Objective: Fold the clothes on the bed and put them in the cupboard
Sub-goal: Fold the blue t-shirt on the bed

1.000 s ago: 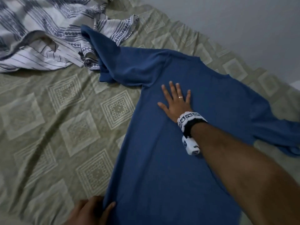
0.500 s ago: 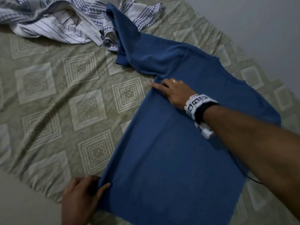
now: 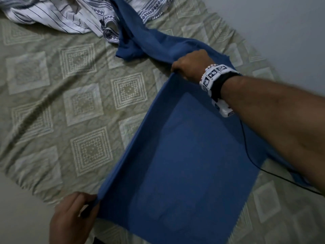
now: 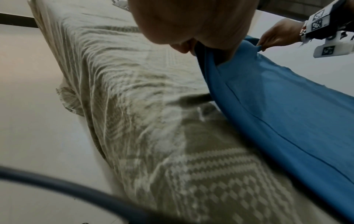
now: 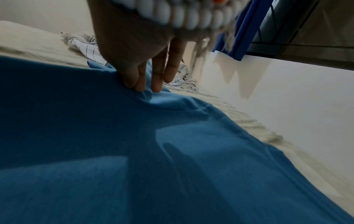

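Observation:
A blue T-shirt [image 3: 175,155] lies spread on the bed, its left side edge lifted off the sheet. My left hand [image 3: 73,217] pinches the shirt's bottom left hem corner near the bed's front edge. My right hand [image 3: 190,67] grips the same edge near the armpit, where the sleeve [image 3: 140,37] trails away to the far left. In the left wrist view the blue T-shirt [image 4: 277,113] hangs taut between my left hand [image 4: 191,37] and my right hand [image 4: 275,36]. In the right wrist view my right hand's fingers [image 5: 141,75] bunch the blue cloth [image 5: 134,151].
A pile of white striped and patterned clothes [image 3: 70,16] lies at the far left of the bed, touching the blue sleeve. The olive patterned bedsheet [image 3: 70,103] is bare on the left. A wall [image 3: 281,23] runs along the right. A black cable [image 3: 260,166] hangs from my right wrist.
My right hand went from lying flat on the shirt's chest to gripping its left edge near the armpit. Both hands have lifted that edge off the sheet. The view shifted left.

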